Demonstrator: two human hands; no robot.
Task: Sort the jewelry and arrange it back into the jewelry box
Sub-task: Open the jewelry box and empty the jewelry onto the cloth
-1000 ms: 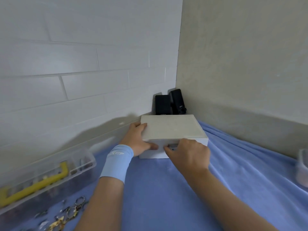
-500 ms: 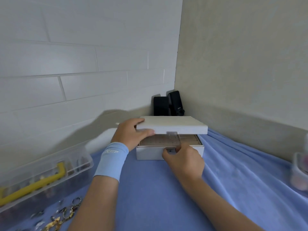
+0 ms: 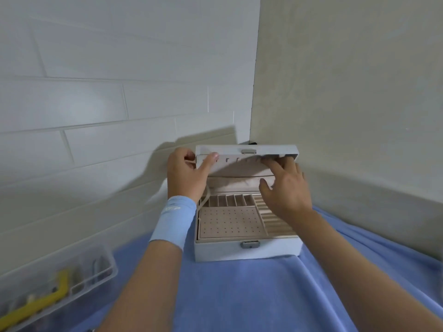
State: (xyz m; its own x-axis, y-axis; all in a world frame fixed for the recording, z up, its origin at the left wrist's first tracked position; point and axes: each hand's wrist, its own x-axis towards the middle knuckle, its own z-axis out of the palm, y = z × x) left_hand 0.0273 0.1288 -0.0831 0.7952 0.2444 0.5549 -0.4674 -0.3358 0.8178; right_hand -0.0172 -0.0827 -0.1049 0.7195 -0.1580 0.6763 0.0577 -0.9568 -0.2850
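Jewelry box (image 3: 247, 252) sits frame centre on blue cloth (image 3: 239, 295), near the wall corner. Its lid (image 3: 239, 167) stands upright, beige tray compartments showing. Left hand (image 3: 184, 178) at box's 10 o'clock grips lid's left edge, thumb on the lining. Right hand (image 3: 287, 188) at 2 o'clock, fingers straight, nothing grasped, tips touching lid's inner face. Clear plastic bin (image 3: 48, 283) at 8 o'clock, well apart.

The jewelry box (image 3: 247, 253) now stands open.
Its lid (image 3: 268, 149) swings from shut to upright, baring beige compartments (image 3: 230, 222); the left hand (image 3: 185, 179) grips its corner, and the right hand (image 3: 286, 190) leaves the clasp (image 3: 249, 244).
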